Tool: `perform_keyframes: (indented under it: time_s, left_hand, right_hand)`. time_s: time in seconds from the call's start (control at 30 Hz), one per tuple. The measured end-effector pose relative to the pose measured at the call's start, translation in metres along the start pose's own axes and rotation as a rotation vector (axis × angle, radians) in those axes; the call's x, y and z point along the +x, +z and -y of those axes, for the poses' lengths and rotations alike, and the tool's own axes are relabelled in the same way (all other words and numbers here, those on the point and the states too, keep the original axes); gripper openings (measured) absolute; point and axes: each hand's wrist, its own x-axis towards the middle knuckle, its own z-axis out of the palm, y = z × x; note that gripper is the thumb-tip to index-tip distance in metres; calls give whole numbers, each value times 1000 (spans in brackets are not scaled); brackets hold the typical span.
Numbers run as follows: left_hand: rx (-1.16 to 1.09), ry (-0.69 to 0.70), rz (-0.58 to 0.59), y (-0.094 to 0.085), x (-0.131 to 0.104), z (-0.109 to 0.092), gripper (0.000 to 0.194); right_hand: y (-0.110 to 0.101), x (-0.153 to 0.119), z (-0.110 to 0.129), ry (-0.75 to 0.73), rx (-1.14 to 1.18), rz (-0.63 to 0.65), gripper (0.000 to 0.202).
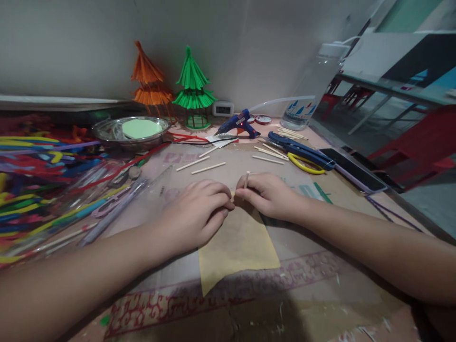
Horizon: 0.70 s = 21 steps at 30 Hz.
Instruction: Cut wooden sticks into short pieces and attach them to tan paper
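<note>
Between thumb and fingers, my right hand (pixel 269 194) pinches a short thin wooden stick (pixel 247 179), its tip pointing up. My left hand (pixel 199 209) is close beside it, its fingers curled together and nearly touching the right fingertips; what they hold, if anything, is hidden. Under both hands lies a yellow sheet (pixel 238 249) with an uneven front edge. More wooden sticks (pixel 208 167) are spread just beyond my left hand, and another group of sticks (pixel 269 153) lies beyond my right.
Behind stand a blue glue gun (pixel 238 123), an orange tower (pixel 147 85), a green tower (pixel 194 88) and a clear bottle (pixel 299 90). Scissors (pixel 306 159) and a phone (pixel 351 168) lie right. A metal dish (pixel 103 132) and colourful pipe cleaners (pixel 32 190) fill the left.
</note>
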Motion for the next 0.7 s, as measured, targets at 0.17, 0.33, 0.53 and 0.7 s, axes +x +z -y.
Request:
perform_keyframes:
  time_s: [0.17,0.33,0.53,0.7]
  left_hand:
    - [11,12,10,1,0,1,18]
    - [11,0,5,1,2,1,19]
    - [9,-3,3,1,1,0,18]
    - [9,3,13,1,1,0,18]
  right_hand:
    - [0,-1,2,-37,53,29,25]
    - [0,-1,3,-28,-11,14,28]
    - [1,-2,2,-55,20,-1,26]
    - [0,-3,6,-69,52,36,28]
